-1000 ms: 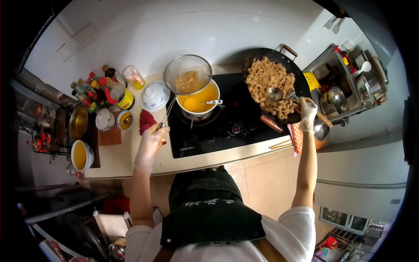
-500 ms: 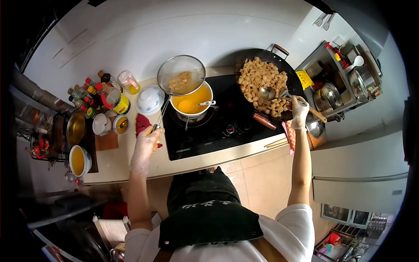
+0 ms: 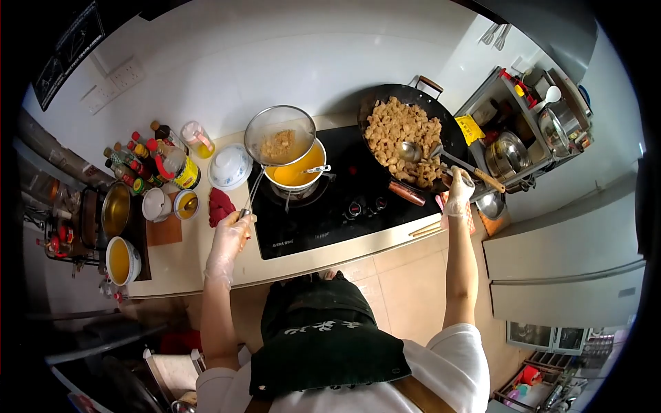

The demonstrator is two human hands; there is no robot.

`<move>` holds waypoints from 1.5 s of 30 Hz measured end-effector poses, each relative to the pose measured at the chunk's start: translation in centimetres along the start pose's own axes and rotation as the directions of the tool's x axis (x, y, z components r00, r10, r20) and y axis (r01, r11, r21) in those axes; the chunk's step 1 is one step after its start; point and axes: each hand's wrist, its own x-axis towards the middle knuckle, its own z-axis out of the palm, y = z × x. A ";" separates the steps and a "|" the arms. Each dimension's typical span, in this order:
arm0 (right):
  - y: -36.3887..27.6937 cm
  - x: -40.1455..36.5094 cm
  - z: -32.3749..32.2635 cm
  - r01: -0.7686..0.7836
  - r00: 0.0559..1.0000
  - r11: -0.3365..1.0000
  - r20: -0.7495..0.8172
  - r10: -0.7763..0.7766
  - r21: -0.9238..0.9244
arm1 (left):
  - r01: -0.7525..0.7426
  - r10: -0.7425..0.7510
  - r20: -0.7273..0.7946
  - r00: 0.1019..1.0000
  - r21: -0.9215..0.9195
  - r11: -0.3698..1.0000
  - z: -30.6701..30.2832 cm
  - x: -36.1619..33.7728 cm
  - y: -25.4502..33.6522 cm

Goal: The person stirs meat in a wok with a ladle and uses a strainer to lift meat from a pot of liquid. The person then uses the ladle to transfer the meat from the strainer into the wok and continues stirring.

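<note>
My left hand (image 3: 232, 237), in a clear plastic glove, is closed round the handle of a round mesh strainer (image 3: 259, 134). Brown crumbly bits (image 3: 278, 144) lie in the mesh, which is over the back part of a white pot (image 3: 322, 180) of orange-yellow liquid. A spoon handle (image 3: 317, 168) sticks out of that pot. My right hand (image 3: 458, 193), also gloved, is closed on the handle of a metal ladle (image 3: 409, 152). The ladle's bowl rests among browned chunks (image 3: 396, 124) in a black wok (image 3: 451, 131). Beside it leans a spatula with a wooden handle (image 3: 490, 180).
Black cooktop (image 3: 310, 224) under pot and wok. To the left stand sauce bottles (image 3: 182, 168), a lidded white bowl (image 3: 230, 166), a red cloth (image 3: 220, 206) and a bowl of yellow liquid (image 3: 124, 261). A metal rack (image 3: 537, 148) holds bowls on the right. Chopsticks (image 3: 425, 229) lie at the counter edge.
The view has shifted slightly. The strainer sits a little lower over the pot, covering more of its back part. Both hands keep their grips.
</note>
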 end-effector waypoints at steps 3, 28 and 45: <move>0.2 -0.1 -0.4 -0.068 0.995 0.996 -0.062 0.072 0.062 | 0.019 -0.019 0.008 1.000 -0.010 1.000 0.0 0.2 -0.5; -11.2 -6.4 9.5 0.004 0.980 0.995 0.200 -0.024 0.096 | 0.069 -0.064 0.067 0.996 -0.069 0.995 2.6 1.0 -1.9; -8.2 -16.4 17.3 0.067 0.749 0.997 0.659 -0.067 0.026 | 0.049 -0.046 0.061 0.997 -0.047 0.998 1.2 0.2 -2.8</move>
